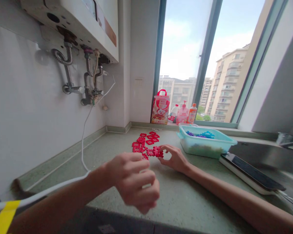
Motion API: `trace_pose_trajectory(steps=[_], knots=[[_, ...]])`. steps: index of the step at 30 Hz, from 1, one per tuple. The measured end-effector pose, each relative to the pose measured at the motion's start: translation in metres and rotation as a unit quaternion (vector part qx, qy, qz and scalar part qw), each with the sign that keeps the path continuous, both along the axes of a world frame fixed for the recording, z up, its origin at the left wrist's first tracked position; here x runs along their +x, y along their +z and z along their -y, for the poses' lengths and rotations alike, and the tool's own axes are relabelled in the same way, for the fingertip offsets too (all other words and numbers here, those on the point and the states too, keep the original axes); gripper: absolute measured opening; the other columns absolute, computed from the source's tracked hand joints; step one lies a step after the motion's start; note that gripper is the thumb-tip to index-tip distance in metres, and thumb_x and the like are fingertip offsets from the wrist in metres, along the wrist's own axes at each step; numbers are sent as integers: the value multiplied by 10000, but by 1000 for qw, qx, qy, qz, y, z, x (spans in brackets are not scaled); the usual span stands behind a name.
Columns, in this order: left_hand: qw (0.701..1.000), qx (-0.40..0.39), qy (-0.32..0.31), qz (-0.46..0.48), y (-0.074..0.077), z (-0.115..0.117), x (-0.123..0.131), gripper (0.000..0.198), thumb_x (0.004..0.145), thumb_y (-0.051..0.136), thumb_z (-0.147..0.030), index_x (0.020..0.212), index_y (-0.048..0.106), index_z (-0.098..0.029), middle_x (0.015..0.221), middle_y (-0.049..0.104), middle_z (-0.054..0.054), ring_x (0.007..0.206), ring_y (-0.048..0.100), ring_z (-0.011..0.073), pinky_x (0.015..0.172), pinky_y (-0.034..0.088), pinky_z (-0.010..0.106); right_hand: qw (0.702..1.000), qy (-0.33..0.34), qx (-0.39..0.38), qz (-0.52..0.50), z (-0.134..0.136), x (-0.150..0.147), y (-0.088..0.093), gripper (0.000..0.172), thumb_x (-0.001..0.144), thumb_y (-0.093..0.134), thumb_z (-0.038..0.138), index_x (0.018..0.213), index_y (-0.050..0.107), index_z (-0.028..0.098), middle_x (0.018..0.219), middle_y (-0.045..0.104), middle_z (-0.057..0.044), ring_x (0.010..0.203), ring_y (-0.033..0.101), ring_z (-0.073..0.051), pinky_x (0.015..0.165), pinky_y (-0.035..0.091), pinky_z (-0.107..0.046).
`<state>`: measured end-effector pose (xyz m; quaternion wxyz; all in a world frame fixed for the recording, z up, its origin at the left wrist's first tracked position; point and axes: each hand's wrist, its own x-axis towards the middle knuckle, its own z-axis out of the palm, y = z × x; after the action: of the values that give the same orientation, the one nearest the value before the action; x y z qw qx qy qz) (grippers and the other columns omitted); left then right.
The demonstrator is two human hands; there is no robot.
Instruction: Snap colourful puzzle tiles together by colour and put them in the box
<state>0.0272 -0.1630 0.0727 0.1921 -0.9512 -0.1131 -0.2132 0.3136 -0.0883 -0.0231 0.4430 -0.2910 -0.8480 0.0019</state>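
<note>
My right hand [174, 158] pinches the right end of a red notched plastic building piece [158, 151] between thumb and fingers. That piece lies close to or against another red piece [149, 152] on its left. Nearer to me, above the counter, my left hand [136, 182] is closed with curled fingers and slightly blurred; whatever it may hold is hidden. Behind it, several flat red pieces [137, 147] with square openings lie in a loose pile, and more red pieces [152, 137] sit farther back.
A translucent teal tub [202, 146] with blue and purple pieces [205, 134] stands right of my right hand. A black-topped device [251, 172] lies beside the sink [263, 156]. A white cable [83, 139] crosses the left side of the counter [185, 198]. Bottles [182, 113] line the windowsill.
</note>
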Motion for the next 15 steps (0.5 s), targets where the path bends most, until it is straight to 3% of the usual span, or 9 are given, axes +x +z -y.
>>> trace_pose_trajectory(steps=[2,4,8,11,15], knots=[[998,69,-14,0,-1,-39,-8,277,1023,502,-389,861,690,-265,709,674,28,648,648,178,603,549,325,1000,-6,-1,-5,-12,-6,-1,189,819,745,236,992,670,244,1033,776,-39,856,698,-199,771,567,-338],[992,122,16,19,-9,-80,-23,274,1012,487,-313,808,648,-225,682,663,15,597,616,152,571,490,295,1000,-11,-14,5,-26,-12,-1,164,820,740,240,971,675,240,1006,776,-32,824,684,-186,756,563,-328],[978,12,174,113,-40,-141,-61,271,1032,462,-287,917,696,-210,794,727,11,686,676,151,656,502,274,998,-9,-52,19,-48,-19,-2,151,830,732,250,974,691,235,1011,775,-29,853,693,-187,784,572,-332],[969,-76,209,111,-56,-152,-74,271,1038,502,-334,1012,751,-229,972,760,39,887,717,191,800,549,306,996,4,-73,43,-50,-18,-3,206,830,729,242,1035,709,240,1036,774,-31,896,706,-195,828,573,-343],[977,-128,154,67,-61,-146,-60,297,1033,537,-340,1201,770,-266,1234,734,76,1178,658,237,1058,512,397,992,21,-92,89,-44,-14,-1,221,852,710,214,1070,714,245,1056,766,-31,916,698,-188,853,554,-334]])
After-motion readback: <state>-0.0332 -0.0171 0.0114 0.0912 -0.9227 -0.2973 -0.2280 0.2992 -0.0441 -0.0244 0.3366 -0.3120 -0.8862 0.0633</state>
